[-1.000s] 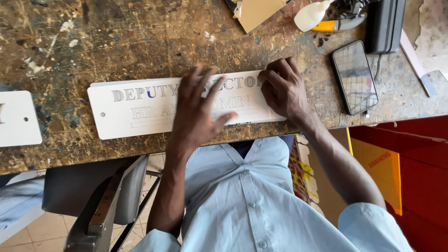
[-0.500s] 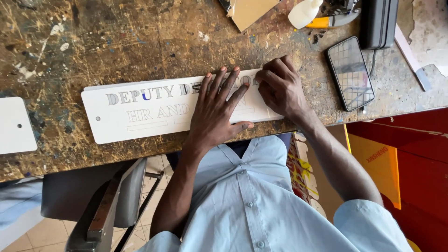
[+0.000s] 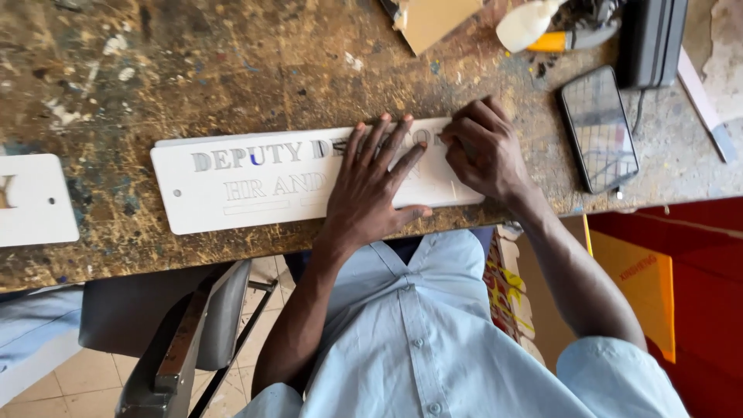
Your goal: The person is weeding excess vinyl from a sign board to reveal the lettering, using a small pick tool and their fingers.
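Paint-spattered, scarred wooden workbench (image 3: 232, 70) seen from above, with a long white rectangular sign plate (image 3: 255, 190) bearing cut-out grey lettering lying along its near edge. Left hand (image 3: 371, 186) rests flat on the plate's right half, fingers spread wide, covering the middle of both lettered rows so those characters cannot be made out. Right hand (image 3: 484, 151) is curled narrow at the plate's right end, fingertips pressed to the top row; whether it pinches anything there cannot be told. A second white plate (image 3: 35, 201) at the left edge is cut off by the frame. Toward the far right corner lie a black smartphone (image 3: 600, 128), face up, a black box-shaped device (image 3: 650, 39), a white squeeze bottle (image 3: 526, 23) and a tan cardboard piece (image 3: 433, 19), all partly cropped at the top. A grey metal chair (image 3: 186, 333) stands below the near edge. Compared with half a second ago, the left hand has slid rightward along the plate, uncovering more of the top row's lettering; the right hand has stayed at the end
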